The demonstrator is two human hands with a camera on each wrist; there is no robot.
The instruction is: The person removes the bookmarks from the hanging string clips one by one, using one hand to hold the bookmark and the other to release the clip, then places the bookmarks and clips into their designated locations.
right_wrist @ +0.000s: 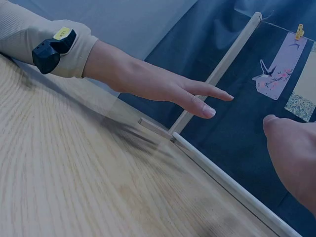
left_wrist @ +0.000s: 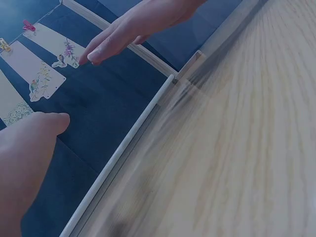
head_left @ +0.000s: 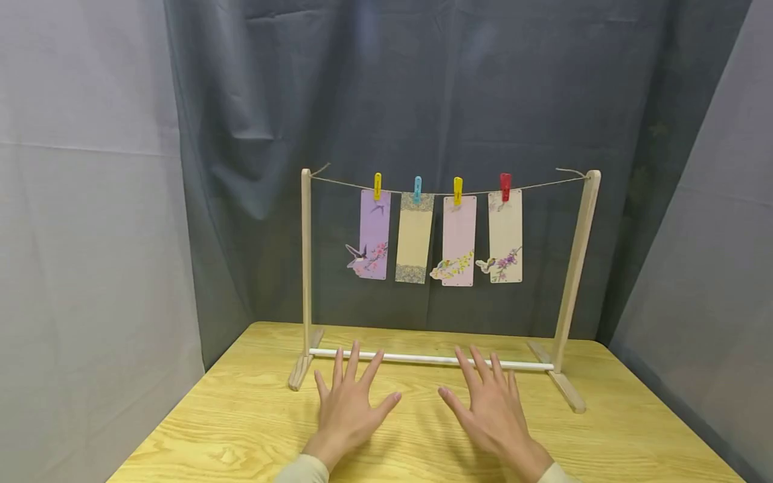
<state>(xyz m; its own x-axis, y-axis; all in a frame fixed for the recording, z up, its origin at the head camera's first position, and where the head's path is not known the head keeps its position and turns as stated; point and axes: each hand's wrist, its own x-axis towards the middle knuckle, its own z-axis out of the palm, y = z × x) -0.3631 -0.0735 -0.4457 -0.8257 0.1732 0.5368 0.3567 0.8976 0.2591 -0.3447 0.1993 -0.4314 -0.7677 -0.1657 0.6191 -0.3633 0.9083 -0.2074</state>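
Both hands hover flat over the wooden table (head_left: 241, 422) with fingers spread, holding nothing. My left hand (head_left: 349, 396) and right hand (head_left: 490, 401) sit just in front of the white bottom rod (head_left: 429, 360) of a wooden rack (head_left: 306, 268). From the rack's string (head_left: 531, 186) hang several bookmarks: a purple one (head_left: 374, 235), a beige one (head_left: 414, 238), a pink one (head_left: 458, 240) and a cream one (head_left: 504, 236). Each is clipped by a peg: yellow (head_left: 377, 186), blue (head_left: 417, 188), yellow (head_left: 457, 190), red (head_left: 504, 186). The left wrist view shows the right hand (left_wrist: 133, 24); the right wrist view shows the left hand (right_wrist: 158, 81).
A dark cloth backdrop (head_left: 423, 100) hangs behind the rack, with lighter cloth (head_left: 84, 235) at the left side. The rack's wooden feet (head_left: 568, 389) rest on the table at both ends. The table's front and side edges lie close to the hands.
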